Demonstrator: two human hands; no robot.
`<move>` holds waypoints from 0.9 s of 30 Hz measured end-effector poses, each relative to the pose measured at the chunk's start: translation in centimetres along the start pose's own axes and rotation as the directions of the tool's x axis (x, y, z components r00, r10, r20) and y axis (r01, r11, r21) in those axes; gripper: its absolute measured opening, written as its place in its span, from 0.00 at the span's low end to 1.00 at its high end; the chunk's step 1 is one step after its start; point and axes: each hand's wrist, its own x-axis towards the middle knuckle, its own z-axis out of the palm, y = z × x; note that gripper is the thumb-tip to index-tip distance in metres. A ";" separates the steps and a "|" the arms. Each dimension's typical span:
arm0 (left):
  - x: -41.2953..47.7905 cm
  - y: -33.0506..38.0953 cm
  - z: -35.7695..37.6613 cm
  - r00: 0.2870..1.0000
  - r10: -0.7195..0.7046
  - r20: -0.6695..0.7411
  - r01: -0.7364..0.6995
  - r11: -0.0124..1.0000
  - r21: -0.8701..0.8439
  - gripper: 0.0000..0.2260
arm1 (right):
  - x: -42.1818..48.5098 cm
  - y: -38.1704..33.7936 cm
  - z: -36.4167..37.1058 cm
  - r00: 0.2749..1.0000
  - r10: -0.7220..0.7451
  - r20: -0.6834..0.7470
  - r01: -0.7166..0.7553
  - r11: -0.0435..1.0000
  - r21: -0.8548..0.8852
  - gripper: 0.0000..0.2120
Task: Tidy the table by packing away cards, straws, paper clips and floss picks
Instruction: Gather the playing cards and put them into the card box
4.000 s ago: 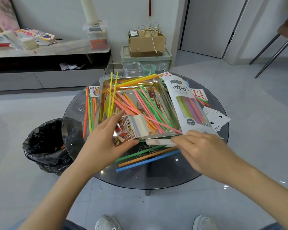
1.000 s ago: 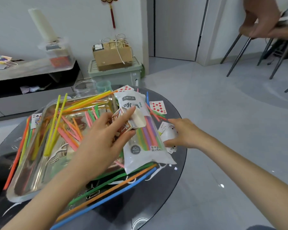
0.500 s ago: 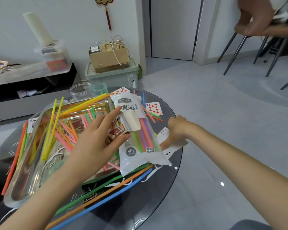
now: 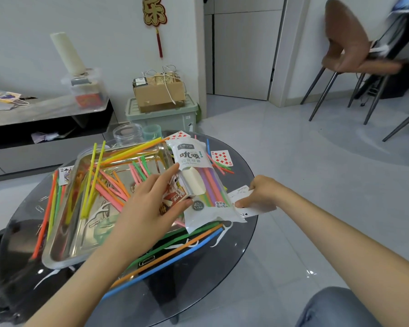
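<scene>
The left hand (image 4: 149,206) gripped a card box (image 4: 175,197) by the tray (image 4: 57,258) as the right hand (image 4: 261,192) pinched loose cards (image 4: 253,210) at the tabletop (image 4: 198,279) edge. Straws (image 4: 163,264), paper clips (image 4: 147,259) and floss picks (image 4: 102,210) lay scattered; most packing looked undone.

1. A tray (image 4: 66,246) is sitting on the table's (image 4: 198,279) left part, straws (image 4: 90,175) lying in it.
2. A straw packet (image 4: 191,156) is lying along its right edge.
3. A jar (image 4: 128,135) is standing behind the tray.
</scene>
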 end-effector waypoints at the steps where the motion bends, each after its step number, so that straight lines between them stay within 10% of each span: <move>1: -0.1 -0.1 -0.1 1.000 0.000 -0.005 0.000 1.000 -0.011 0.33 | -0.1 0.1 0.2 1.000 0.013 -0.012 -0.013 1.000 0.022 0.24; 10: -0.6 -1.2 -0.5 0.999 0.004 -0.040 -0.006 0.998 -0.060 0.32 | -0.9 0.4 0.0 0.990 0.075 -0.120 -0.055 0.985 0.163 0.22; 17: -0.3 -2.2 -0.4 0.998 -0.009 -0.068 0.003 0.996 -0.088 0.32 | -0.9 3.4 -2.1 0.965 0.184 -0.184 -0.027 0.773 0.634 0.12; 27: 0.3 -3.3 -0.8 0.993 -0.011 -0.116 -0.002 0.994 -0.110 0.33 | -4.5 0.5 -6.1 0.952 0.090 -0.292 0.150 0.695 0.703 0.12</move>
